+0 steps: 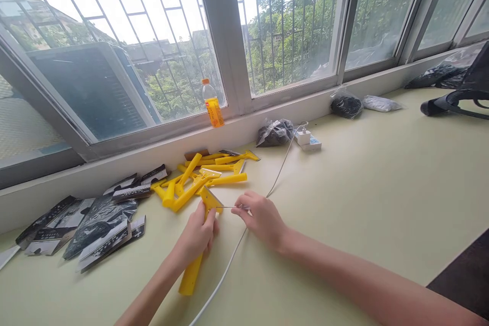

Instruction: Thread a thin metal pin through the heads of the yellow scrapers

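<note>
My left hand (201,229) is closed around the neck of a yellow scraper (191,275). The scraper's head with its blade edge points away from me, and its handle slants down toward me. In my right hand (262,216) is a thin screwdriver (228,207), gripped between the fingertips. Its slim metal shaft runs left, and the tip meets the side of the scraper's head. Fingers hide most of the screwdriver's handle. Just beyond both hands lies a pile of other yellow scrapers (191,196), overlapping one another.
A white cable (225,270) passes under my right hand to a white charger (303,137). Flattened black-and-white packaging (103,244) lies at the left. Bags of dark items (275,133) sit along the wall. An orange-capped bottle (213,107) stands on the window ledge.
</note>
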`<state>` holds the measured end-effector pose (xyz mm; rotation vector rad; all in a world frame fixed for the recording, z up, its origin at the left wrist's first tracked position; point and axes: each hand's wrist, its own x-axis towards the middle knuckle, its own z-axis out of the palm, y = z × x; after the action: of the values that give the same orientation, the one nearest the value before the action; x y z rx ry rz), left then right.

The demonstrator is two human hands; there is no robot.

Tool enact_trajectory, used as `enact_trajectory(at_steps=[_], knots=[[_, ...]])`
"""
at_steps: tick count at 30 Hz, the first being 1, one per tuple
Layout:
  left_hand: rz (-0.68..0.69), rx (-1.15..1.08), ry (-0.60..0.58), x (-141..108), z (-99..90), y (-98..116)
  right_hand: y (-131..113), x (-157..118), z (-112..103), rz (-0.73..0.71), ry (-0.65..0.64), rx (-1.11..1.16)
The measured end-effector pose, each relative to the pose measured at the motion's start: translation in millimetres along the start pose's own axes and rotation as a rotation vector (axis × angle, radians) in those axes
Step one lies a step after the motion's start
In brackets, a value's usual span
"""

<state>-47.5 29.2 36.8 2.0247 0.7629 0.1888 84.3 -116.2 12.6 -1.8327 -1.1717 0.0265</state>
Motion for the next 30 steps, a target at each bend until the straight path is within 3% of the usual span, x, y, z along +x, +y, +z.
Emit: enact_trajectory(at_steps=[8,18,30], knots=[[0.007,0.003,0.002,0.8,0.5,-2.6,-5.0,-0.8,-1.0,0.11,-0.007,-0.074],[-0.01,0.011,0.004,0.5,0.1,-1.2,3.8,1.2,2.7,-0.073,0.024,0.114],[-0.007,-0.007,0.002,0.7,-0.2,-1.4,2.5,2.5,-2.5,0.115,-0.068,0.008]])
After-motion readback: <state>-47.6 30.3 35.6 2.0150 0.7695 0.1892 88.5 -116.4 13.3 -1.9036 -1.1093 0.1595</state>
